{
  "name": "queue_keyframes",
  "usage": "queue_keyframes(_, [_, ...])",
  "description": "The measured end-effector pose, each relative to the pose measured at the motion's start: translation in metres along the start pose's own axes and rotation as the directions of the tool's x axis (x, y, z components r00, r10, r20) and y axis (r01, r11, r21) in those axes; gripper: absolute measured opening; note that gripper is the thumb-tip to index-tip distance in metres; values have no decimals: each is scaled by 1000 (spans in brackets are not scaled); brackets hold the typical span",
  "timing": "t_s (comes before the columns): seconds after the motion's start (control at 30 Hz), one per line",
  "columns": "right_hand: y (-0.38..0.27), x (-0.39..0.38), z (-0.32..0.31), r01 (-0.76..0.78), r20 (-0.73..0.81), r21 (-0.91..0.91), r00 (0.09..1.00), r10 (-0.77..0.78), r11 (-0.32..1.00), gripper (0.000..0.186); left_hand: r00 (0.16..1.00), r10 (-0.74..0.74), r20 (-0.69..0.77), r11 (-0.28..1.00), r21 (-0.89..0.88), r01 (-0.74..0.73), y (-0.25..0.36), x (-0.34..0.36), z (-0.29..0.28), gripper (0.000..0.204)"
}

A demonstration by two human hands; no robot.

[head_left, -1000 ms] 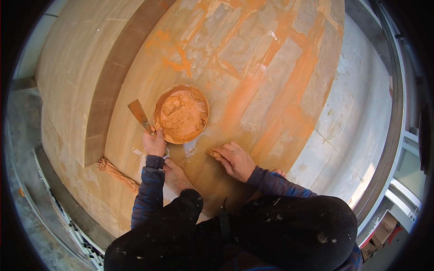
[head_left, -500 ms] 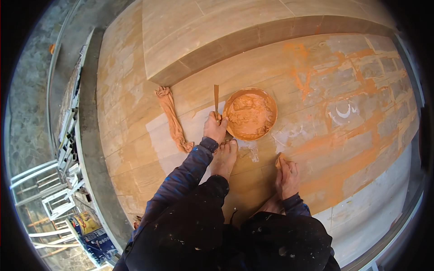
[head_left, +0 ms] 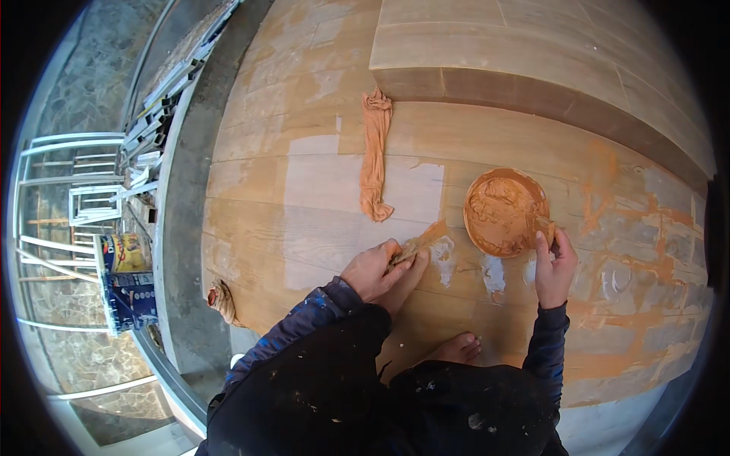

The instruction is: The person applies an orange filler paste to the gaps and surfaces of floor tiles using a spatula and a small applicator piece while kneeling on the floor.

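A round bowl (head_left: pixel 467 199) full of thick orange paste (head_left: pixel 498 209) stands on the wood-look tiled floor. My left hand (head_left: pixel 374 272), over my left foot, is closed round a putty knife (head_left: pixel 426 239); its smeared blade points up and right toward the bowl. At the bowl's right rim, my right hand (head_left: pixel 555 267) pinches a small paste-coated piece (head_left: pixel 544 226), whose kind I cannot make out. A twisted orange-stained cloth (head_left: pixel 374 159) lies left of the bowl, across a pale patch of floor.
A raised tiled step (head_left: pixel 525 95) runs along the far side. Orange smears (head_left: pixel 631 304) cover the floor at right. At left are a grey ledge (head_left: pixel 186 228), a crumpled rag (head_left: pixel 221 301), a yellow-and-blue container (head_left: pixel 128 285) and white metal frames (head_left: pixel 95 205).
My view has swung left, so things sit further right. My right hand has come up from the floor to the bowl's rim. My left hand with the putty knife has drawn away from the bowl.
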State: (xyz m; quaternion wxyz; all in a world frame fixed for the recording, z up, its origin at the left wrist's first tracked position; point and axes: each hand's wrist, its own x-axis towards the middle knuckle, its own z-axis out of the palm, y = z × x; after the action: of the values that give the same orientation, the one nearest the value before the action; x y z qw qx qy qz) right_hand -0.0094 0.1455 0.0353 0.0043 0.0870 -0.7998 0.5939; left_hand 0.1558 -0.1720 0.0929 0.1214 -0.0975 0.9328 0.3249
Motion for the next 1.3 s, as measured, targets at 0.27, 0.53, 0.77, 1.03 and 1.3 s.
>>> queue_keyframes(0.27, [1,42,16,265,89,-395,964,-250,880,29,993,-75,-87,992,-106,65,-34,3,27,31])
queue_keyframes(0.53, [-10,46,21,254,171,-445,965,-197,859,33,994,0,-106,990,-140,-15,-71,36,-9,34])
queue_keyframes(0.77, [21,46,54,241,140,-643,970,-197,727,36,968,223,-118,958,-158,-240,-72,85,-7,31])
queue_keyframes(1.03, [11,28,47,234,208,-738,971,-117,633,42,966,257,6,881,-412,-232,-61,142,14,25])
queue_keyframes(1.3, [-7,9,66,254,301,-801,954,-3,541,42,984,171,55,837,-535,-116,-25,171,57,31])
